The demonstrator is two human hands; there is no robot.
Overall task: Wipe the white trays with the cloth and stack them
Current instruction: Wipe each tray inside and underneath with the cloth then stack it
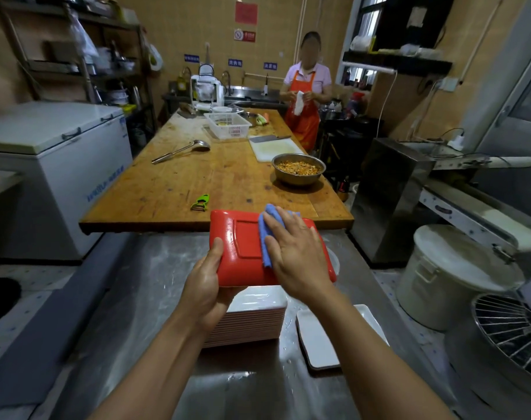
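Tray [243, 237] held in the air above the steel counter [130, 298], red underside up and tilted toward the camera. Rounded rectangle, glossy plastic look, with a raised rectangular foot ring in the middle of its back. Long axis runs left to right across the view, near edge lower than far edge.

Left hand [206, 286] grips the tray's near-left corner: thumb lies on the red back, fingers curl under the edge out of sight.

Right hand [294, 253] lies flat on the tray's right half, fingers straight and spread, pressing a blue cloth [267, 234] against the red surface. Cloth is soft, folded, with a fuzzy weave; it shows beyond the fingertips at the tray's far edge and hangs down the tray's middle beside the index finger.

Directly below the tray, a stack of trays [252, 319] rests on the counter: white top face, wet sheen, thin pinkish rims layered along its side. Just right of the stack, a single white tray [318, 341] lies face up, dark rim, long axis running away from the camera. Water droplets on the steel between them.

Beyond the tray, a wooden table [197, 183], worn and stained, carries a green peeler [201, 202], a steel ladle [179, 150], a metal bowl [299, 168] of chopped food, a white cutting board [273, 147] and a white slotted basket [226, 124]. A person in an orange apron [305, 116] stands at the table's far right.
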